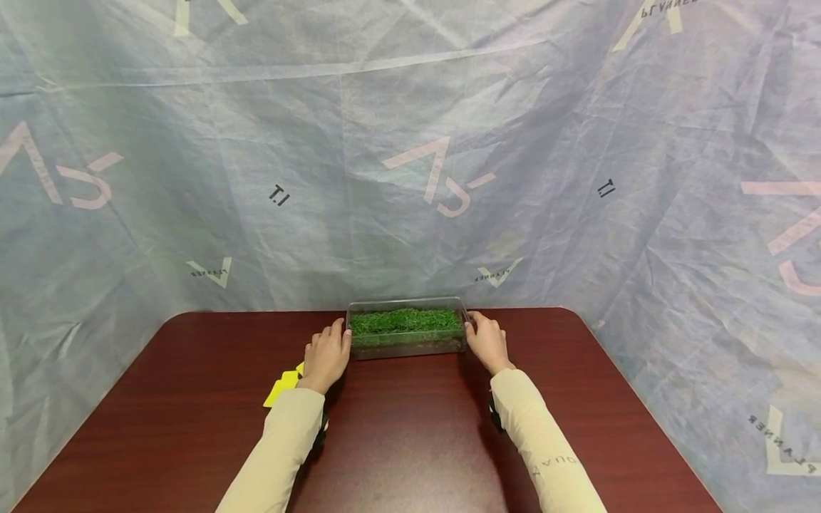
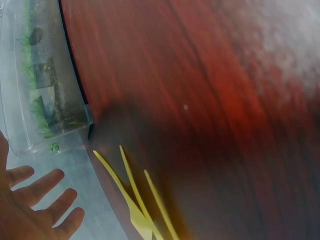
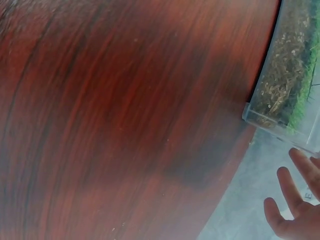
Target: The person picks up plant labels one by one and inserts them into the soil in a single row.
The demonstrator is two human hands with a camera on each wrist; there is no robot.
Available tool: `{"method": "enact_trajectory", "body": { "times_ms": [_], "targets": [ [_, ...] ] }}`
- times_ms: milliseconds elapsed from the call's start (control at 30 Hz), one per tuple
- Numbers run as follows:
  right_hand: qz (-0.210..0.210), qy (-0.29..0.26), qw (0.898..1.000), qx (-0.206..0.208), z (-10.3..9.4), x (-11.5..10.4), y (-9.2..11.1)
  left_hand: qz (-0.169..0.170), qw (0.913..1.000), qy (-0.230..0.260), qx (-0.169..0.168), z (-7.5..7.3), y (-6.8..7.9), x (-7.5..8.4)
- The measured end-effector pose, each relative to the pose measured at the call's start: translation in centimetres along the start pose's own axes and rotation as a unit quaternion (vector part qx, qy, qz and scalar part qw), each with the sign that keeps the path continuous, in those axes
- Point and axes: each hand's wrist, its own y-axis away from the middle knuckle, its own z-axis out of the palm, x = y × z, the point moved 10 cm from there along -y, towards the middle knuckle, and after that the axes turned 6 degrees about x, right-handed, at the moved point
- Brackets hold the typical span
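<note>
A clear plastic box point(image 1: 410, 347) stands at the table's far edge, with green grass point(image 1: 407, 320) along its top. Brown, soil-like matter point(image 3: 285, 70) shows through its wall in the right wrist view. At the box's left end is my left hand point(image 1: 328, 356), its fingers spread and extended in the left wrist view. My right hand point(image 1: 489, 343) is at the opposite end, fingers also apart and loosely bent. Whether either hand actually touches the box I cannot tell. Thin yellow pieces point(image 2: 132, 202) stand on edge beside the left hand; their kind is unclear.
The dark red wooden table point(image 1: 398, 434) has rounded far corners. Grey printed cloth point(image 1: 359, 235) hangs close behind its far edge and along both sides. In the head view, the yellow pieces point(image 1: 280, 390) lie partly behind the left hand and sleeve.
</note>
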Motion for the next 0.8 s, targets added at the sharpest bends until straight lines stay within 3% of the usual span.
{"method": "enact_trajectory", "body": {
  "times_ms": [800],
  "targets": [
    [0.013, -0.04, 0.999, -0.008, -0.11, 0.53, 0.23, -0.028, 0.9992, 0.027, -0.002, 0.03, -0.08, 0.81]
  ]
}}
